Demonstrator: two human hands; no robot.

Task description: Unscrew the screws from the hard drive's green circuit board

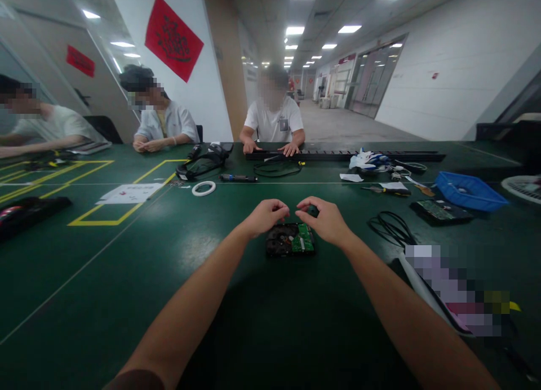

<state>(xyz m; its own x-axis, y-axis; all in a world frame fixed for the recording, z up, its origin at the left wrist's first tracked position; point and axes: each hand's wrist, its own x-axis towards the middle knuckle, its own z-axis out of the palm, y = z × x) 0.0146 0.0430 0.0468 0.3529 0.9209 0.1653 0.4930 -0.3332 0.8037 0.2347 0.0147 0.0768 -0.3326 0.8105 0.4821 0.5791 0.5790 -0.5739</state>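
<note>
A hard drive (291,247) lies flat on the green table (203,300) in front of me, its green circuit board facing up on the right half. My left hand (267,216) hovers over the drive's upper left edge, thumb and fingertips pinched together. Across from it, my right hand (324,218) is over the upper right edge, its fingers curled to a pinch. A dark spot shows inside the right hand's curl; whether it is an object or the table behind, I cannot say. Anything small between either hand's fingertips is too small to make out.
At right stand a blue tray (471,191), another circuit-board device (442,211), a screwdriver (389,191), white gloves (369,160) and a coiled black cable (391,227). A tape roll (203,188) and a dark pen-like tool (239,178) lie beyond the drive. Several people sit around the table.
</note>
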